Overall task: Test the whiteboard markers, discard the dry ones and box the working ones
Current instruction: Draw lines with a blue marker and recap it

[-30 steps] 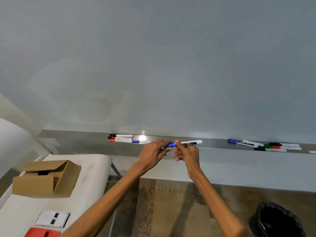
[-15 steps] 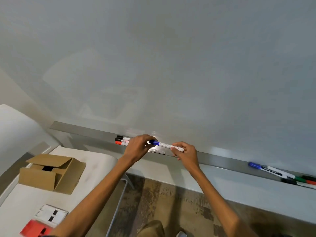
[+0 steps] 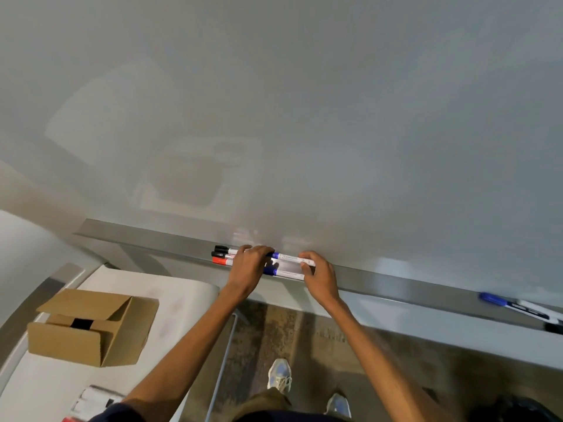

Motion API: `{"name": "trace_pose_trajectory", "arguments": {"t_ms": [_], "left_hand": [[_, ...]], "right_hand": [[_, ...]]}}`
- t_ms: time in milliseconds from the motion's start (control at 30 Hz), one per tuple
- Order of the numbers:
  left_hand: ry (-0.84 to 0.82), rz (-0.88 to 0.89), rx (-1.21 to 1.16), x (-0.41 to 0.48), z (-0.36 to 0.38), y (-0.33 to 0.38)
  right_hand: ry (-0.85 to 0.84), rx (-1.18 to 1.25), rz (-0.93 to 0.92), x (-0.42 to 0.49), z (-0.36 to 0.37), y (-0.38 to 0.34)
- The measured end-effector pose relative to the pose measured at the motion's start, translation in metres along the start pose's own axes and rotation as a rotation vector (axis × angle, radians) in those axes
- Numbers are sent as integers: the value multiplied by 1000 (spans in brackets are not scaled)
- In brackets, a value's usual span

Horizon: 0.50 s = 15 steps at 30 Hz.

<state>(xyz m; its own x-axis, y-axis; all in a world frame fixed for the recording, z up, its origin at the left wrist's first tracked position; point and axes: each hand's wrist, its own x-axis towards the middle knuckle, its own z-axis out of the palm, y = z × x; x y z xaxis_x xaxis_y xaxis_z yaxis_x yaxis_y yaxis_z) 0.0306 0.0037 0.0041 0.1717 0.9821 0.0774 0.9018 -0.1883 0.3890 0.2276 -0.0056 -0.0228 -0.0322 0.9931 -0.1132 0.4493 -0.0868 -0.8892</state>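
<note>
- Whiteboard [image 3: 304, 117] fills most of my view, blank, with its tray [image 3: 396, 280] running along the bottom edge
- Both hands hold one marker [image 3: 291, 258] level just above the tray: left hand [image 3: 248, 266] curled over the blue cap end, right hand [image 3: 321, 277] pinching the tail of the white barrel
- I judge it light, stiff, smooth plastic (the cap is likely the only tight part), so I'd grip the barrel firmly and pull the cap straight off
- Spare markers [image 3: 222, 255] lie in the tray just left of the left hand; far markers [image 3: 499, 301] lie well apart to the right
- Box [image 3: 91, 327] sits with flaps up on the table [image 3: 189, 303], lower left, ready for the working ones
</note>
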Motion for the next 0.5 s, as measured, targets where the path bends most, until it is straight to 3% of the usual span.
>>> {"name": "trace_pose_trajectory", "arguments": {"t_ms": [500], "left_hand": [[-62,93,27,-6,28,-31]], "right_hand": [[135,-269,-10,-1,32,17]]}}
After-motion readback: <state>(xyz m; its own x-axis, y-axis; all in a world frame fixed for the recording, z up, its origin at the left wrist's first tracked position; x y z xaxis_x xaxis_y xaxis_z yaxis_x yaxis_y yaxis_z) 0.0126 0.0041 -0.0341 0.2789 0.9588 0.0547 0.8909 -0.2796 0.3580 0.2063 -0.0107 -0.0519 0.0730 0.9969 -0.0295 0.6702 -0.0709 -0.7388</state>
